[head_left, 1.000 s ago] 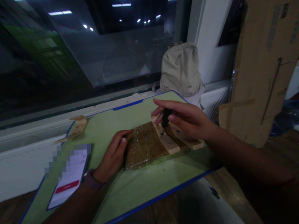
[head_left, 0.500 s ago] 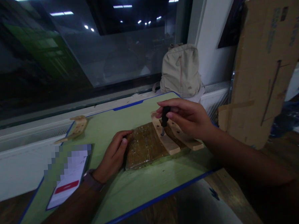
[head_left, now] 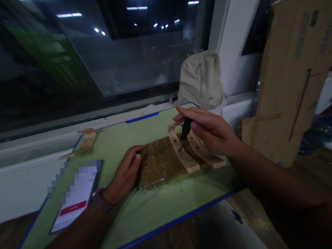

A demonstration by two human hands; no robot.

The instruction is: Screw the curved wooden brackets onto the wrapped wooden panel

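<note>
In my right hand (head_left: 210,127) is a black-handled screwdriver (head_left: 186,129), tilted, its metal tip at a hole in the nearer curved wooden piece (head_left: 186,158). A second curved wooden piece (head_left: 205,152) lies beside it on the right, with holes along its length. Both rest across a flat brown block wrapped in clear film or tape (head_left: 158,164). My left hand (head_left: 129,167) grips the block's left edge, thumb on top; the fingers' far ends are partly hidden.
A green, blue-edged table (head_left: 154,210) carries the work. Another curved wooden piece (head_left: 89,140) lies at its far left corner, near a partly blurred phone or sheet (head_left: 73,215). Beyond stand a beige backpack (head_left: 201,78) by the window and a large cardboard box (head_left: 288,77) at right.
My right hand has shifted slightly, and the screwdriver's handle leans further right, its tip staying at the same hole. My left hand keeps its place on the block.
</note>
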